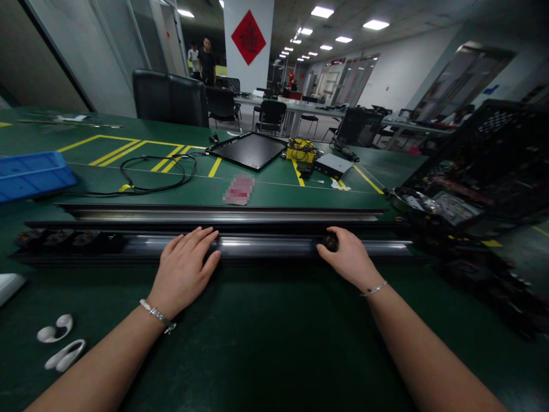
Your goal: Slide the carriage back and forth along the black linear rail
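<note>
A long black channel-shaped rail [266, 246] with a shiny inner face lies across the green table in front of me. My left hand [184, 266] rests on it left of the middle, fingers stretched out and thumb apart. Something dark shows between that thumb and the fingertips, too hidden to name. Farther right, my right hand [348, 256] curls thumb and fingers around a small dark round part [331, 242] at the rail. Several dark parts with brassy bits [58, 237] sit in the rail's left end. A second black rail [227, 215] lies parallel just behind.
White earbuds [64, 355] lie front left, a blue bin [32, 176] and coiled black cable [158, 174] behind. Farther back are a black flat panel [251, 150], a yellow box [301, 150] and a grey box [333, 165]. Dark equipment [484, 171] crowds the right. Two people stand in the distance.
</note>
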A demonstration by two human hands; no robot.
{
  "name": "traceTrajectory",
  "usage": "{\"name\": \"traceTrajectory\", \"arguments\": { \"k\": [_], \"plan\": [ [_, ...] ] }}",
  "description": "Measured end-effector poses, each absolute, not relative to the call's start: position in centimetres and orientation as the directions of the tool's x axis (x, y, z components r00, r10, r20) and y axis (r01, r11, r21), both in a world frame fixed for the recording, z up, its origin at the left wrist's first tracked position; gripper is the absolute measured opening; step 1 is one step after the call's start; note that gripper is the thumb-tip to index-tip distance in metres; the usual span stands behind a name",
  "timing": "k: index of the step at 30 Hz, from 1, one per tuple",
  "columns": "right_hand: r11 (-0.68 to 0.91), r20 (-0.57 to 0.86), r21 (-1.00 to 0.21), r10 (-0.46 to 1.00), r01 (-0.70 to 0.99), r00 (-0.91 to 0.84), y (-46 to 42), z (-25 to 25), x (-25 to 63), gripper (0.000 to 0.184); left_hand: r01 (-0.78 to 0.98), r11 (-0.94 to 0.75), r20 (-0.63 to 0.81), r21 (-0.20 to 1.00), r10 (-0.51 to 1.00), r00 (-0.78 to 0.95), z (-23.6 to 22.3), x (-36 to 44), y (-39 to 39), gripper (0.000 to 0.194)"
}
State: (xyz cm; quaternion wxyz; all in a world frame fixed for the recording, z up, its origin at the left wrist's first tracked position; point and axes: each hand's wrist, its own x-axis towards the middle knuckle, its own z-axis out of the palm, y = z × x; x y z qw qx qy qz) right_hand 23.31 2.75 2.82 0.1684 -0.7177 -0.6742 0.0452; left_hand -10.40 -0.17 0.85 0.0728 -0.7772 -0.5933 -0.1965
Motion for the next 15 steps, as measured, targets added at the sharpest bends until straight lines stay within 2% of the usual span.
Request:
{"name": "traceTrajectory", "arguments": {
  "k": [15],
  "plan": [
    [-0.051, 0.133, -0.235, 0.988, 0.971, 0.084, 3.04, 2.48, 24.39, 0.051, 0.956, -0.280, 0.384, 0.092, 0.895, 0.226, 0.96, -10.32, -0.17, 0.046]
  ]
}}
